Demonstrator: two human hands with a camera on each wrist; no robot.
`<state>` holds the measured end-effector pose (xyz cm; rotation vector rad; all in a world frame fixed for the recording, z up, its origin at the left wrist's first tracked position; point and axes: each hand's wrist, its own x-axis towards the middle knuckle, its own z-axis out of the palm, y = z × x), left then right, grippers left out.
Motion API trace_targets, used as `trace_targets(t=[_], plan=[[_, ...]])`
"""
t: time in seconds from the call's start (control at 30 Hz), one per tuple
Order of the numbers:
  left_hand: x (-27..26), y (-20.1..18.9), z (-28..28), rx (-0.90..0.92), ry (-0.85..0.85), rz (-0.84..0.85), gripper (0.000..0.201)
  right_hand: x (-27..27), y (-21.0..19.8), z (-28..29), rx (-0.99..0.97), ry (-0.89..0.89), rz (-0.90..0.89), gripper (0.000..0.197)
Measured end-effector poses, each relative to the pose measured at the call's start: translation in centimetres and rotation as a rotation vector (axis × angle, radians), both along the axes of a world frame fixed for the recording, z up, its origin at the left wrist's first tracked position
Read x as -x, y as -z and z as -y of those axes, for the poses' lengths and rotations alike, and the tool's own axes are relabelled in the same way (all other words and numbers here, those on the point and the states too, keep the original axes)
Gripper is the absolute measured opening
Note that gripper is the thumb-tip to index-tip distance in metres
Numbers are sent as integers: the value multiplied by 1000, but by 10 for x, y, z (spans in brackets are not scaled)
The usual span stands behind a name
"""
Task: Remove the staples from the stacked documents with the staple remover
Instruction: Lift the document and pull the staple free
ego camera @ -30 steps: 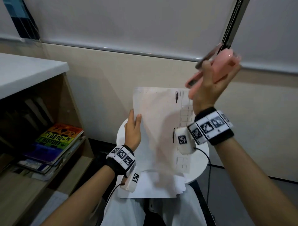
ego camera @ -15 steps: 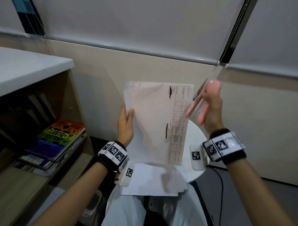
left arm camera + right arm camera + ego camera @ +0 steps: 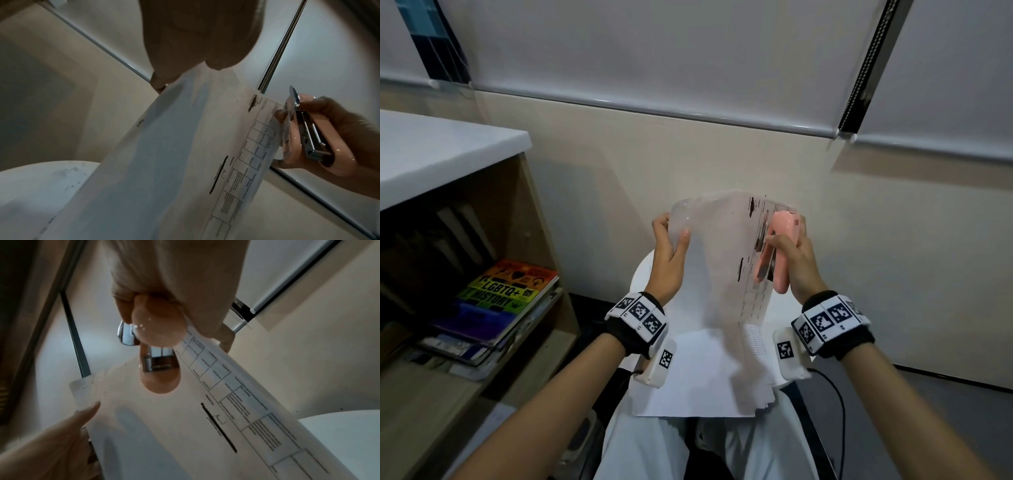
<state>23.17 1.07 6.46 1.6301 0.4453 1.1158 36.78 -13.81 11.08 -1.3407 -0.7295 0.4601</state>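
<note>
My left hand (image 3: 674, 246) pinches the upper left edge of a printed document (image 3: 719, 260) and holds it upright in front of me. The sheet bends and is blurred. My right hand (image 3: 791, 250) grips a pink staple remover (image 3: 777, 253) against the document's right edge, thumb on the paper. In the left wrist view the pink tool (image 3: 308, 139) shows its metal inner parts beside the table-printed edge of the document (image 3: 185, 162). In the right wrist view the tool (image 3: 160, 332) overlaps the top of the sheet (image 3: 185, 426). No staple is visible.
A stack of white papers (image 3: 695, 380) lies on my lap against a round white table (image 3: 642, 277). A wooden shelf (image 3: 544, 246) with books (image 3: 503, 301) stands to the left. A beige wall and window blinds are straight ahead.
My right hand came down with the pink tool from high at the upper right to the document's right edge. My left hand slid up the sheet's left edge toward the top corner.
</note>
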Motion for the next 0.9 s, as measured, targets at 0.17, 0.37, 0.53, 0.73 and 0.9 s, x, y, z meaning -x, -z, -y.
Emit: trace_targets(t=[0.17, 0.37, 0.53, 0.73, 0.9], plan=[[-8, -3, 5, 1, -56, -60, 20, -8, 6, 0, 12, 55, -16, 38], [-13, -7, 6, -16, -108, -88, 41, 10, -44, -24, -269, 423, 205, 44], [-11, -3, 6, -22, -115, -55, 19, 46, -89, -83, -551, 312, 121, 27], [-6, -6, 9, -80, -111, -27, 18, 63, -54, -126, -293, 459, 359, 54], [-5, 0, 3, -60, -72, -75, 12, 61, -47, -134, -306, 467, 346, 54]])
